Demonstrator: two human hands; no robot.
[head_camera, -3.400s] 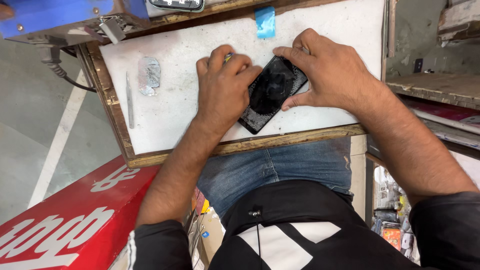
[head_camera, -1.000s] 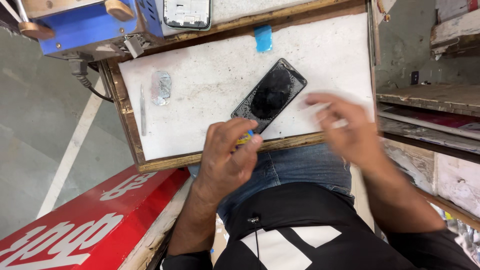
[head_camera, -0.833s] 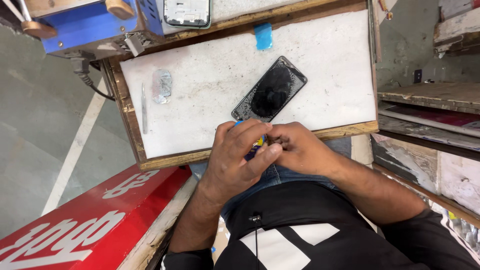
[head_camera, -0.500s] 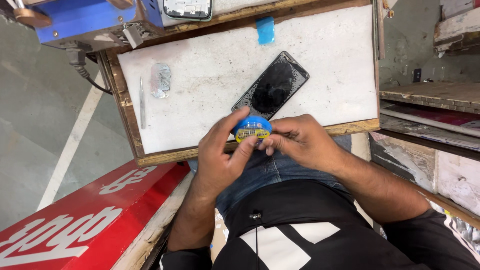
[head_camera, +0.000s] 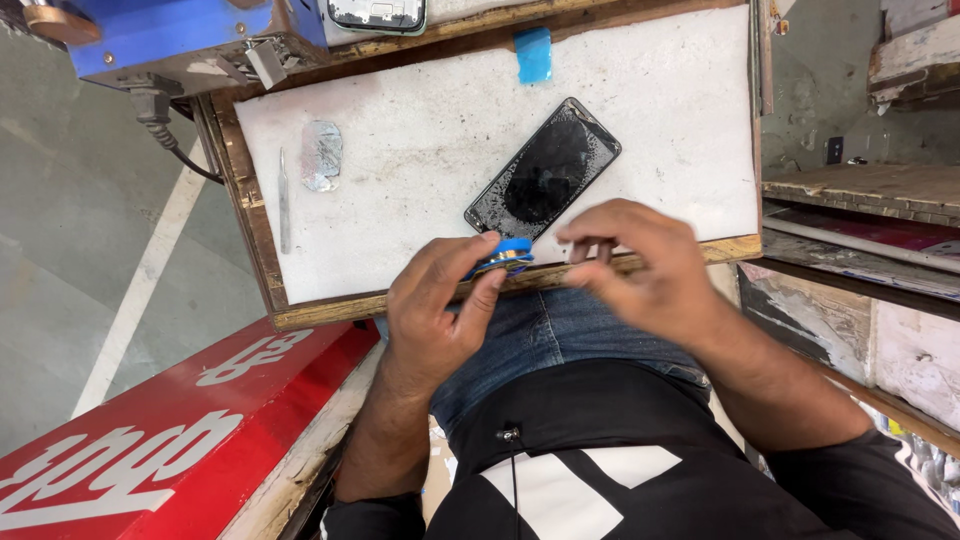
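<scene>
Left hand (head_camera: 435, 310) pinched on a small blue spool (head_camera: 503, 256) — thumb and fingertips clamped on it, just below the cracked phone (head_camera: 543, 170) at the worktop's (head_camera: 420, 150) near edge. Right hand (head_camera: 640, 270) beside the spool, fingertips drawn together — whether they grip anything, cannot tell.

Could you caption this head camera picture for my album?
Left hand pinches a small round blue spool beside the right hand, near a cracked black smartphone.

blue spool (head_camera: 505, 256) mostly hidden, fingers.
</scene>
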